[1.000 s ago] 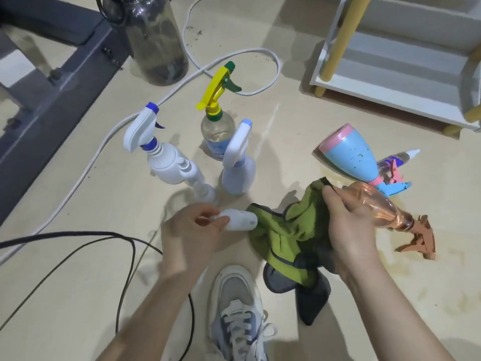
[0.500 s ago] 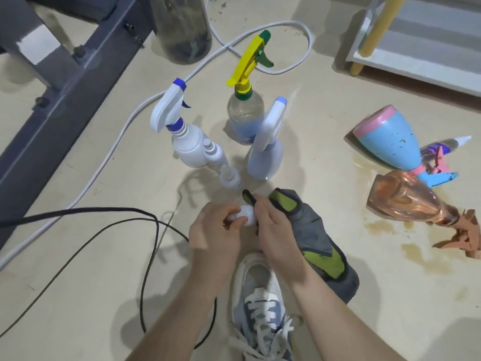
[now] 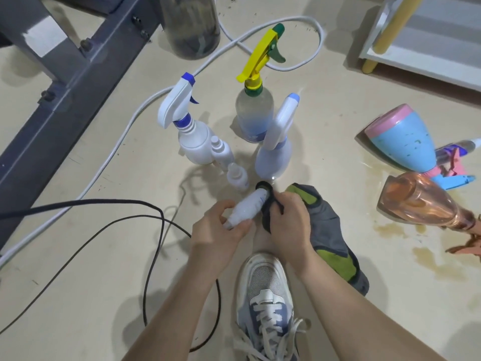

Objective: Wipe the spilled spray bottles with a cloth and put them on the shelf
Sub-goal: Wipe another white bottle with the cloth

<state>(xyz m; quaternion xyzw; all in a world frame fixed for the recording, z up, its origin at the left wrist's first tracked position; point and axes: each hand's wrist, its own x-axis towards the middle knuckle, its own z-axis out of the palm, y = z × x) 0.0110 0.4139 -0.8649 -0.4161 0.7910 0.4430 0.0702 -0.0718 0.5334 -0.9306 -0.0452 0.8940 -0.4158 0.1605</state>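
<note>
Right hand (image 3: 289, 225) has moved the grey-green fabric cloth (image 3: 328, 227) onto the small white plastic bottle (image 3: 250, 208), clutching it round the far end. Left hand (image 3: 221, 230) grips the neck end. Wipe underway, shelving pending.

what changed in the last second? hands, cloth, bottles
The right hand carried the cloth leftward, away from the orange bottle, to the small white bottle, and now wraps it round that bottle's far end. The left hand kept gripping the small white bottle. The upright yellow-trigger bottle and the toppled blue bottle and orange bottle stayed put.
</note>
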